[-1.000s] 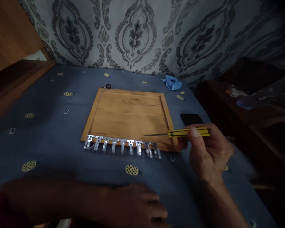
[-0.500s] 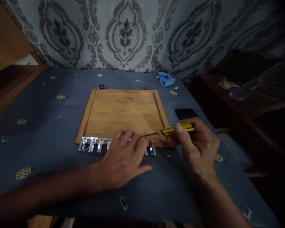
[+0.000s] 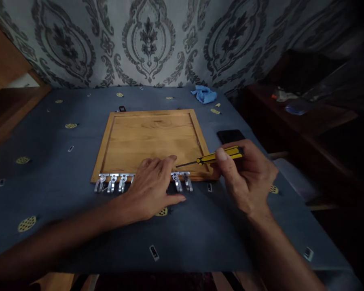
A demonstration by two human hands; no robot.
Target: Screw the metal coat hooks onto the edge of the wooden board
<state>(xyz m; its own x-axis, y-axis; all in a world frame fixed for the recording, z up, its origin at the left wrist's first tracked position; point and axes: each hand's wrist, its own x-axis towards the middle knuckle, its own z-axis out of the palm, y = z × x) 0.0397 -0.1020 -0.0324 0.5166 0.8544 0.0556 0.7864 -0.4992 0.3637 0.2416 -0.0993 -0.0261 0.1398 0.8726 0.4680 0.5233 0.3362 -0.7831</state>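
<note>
A framed wooden board [image 3: 151, 139] lies flat on a blue patterned cloth [image 3: 63, 190]. A metal rail of hooks [image 3: 111, 181] runs along the board's near edge. My left hand [image 3: 153, 188] lies flat over the middle of that rail, fingers stretched out, hiding several hooks. My right hand [image 3: 245, 178] grips a yellow and black screwdriver [image 3: 214, 157] by its handle. The thin shaft points left, and its tip hovers just beyond my left fingertips, above the board's near edge.
A black phone [image 3: 229, 136] lies on the cloth right of the board. A crumpled blue rag [image 3: 204, 94] sits at the far right near the patterned wall. A dark wooden shelf [image 3: 303, 117] with small items stands beyond the table's right edge.
My left hand came up from the near edge and settled flat on the hook rail. My right hand brought the screwdriver left and closer to the board's near edge.
</note>
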